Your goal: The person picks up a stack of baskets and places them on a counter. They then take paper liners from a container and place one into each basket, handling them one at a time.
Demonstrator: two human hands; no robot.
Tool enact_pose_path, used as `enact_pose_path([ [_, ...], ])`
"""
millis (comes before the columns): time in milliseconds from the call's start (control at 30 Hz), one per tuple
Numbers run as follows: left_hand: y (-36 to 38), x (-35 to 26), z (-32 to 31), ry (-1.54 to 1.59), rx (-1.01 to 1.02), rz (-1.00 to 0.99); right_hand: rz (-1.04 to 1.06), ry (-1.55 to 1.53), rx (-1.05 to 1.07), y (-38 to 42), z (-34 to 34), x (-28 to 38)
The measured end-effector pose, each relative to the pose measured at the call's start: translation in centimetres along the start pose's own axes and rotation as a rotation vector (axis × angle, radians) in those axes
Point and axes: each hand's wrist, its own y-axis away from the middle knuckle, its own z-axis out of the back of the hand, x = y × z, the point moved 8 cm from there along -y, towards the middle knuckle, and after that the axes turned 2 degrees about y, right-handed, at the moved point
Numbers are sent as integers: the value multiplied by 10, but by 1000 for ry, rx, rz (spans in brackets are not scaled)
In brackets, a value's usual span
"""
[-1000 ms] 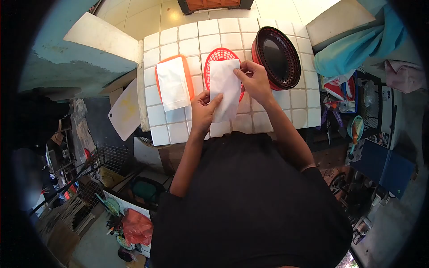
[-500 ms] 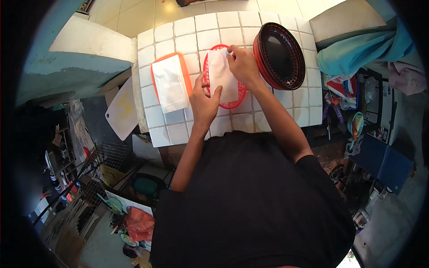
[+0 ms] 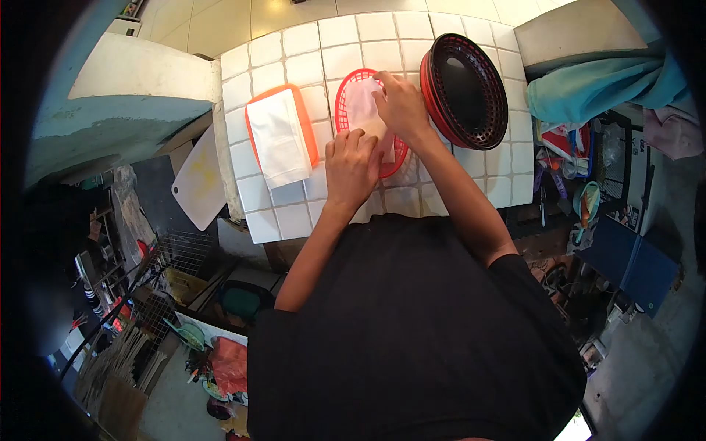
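A red oval plastic basket (image 3: pixel 343 99) sits on the white tiled counter (image 3: pixel 353 44). A white paper sheet (image 3: pixel 360 103) lies inside it. My left hand (image 3: pixel 351 167) presses flat on the near end of the paper and the basket's near rim, fingers together. My right hand (image 3: pixel 398 103) presses on the paper's far right part inside the basket. Neither hand grips anything that I can see.
An orange tray (image 3: pixel 310 128) with a stack of white paper sheets (image 3: pixel 278 138) lies left of the basket. A stack of dark red oval baskets (image 3: pixel 465 79) leans at the right. A white cutting board (image 3: pixel 198 187) hangs off the counter's left side. Clutter fills the shelves at right.
The paper, held up over the basket a second ago, now lies down inside it. Both hands moved from holding its ends to pressing it flat.
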Motion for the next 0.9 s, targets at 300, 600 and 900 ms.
enact_pose_path([
  [300,6,3,-18,-90,142,46,9,40,60,70,26,16],
  [600,-51,20,-12,-36,-17,-109,349,227,123,140,17,37],
  [900,-64,42,-28,-185,118,-138,329,364,143,136,19,27],
])
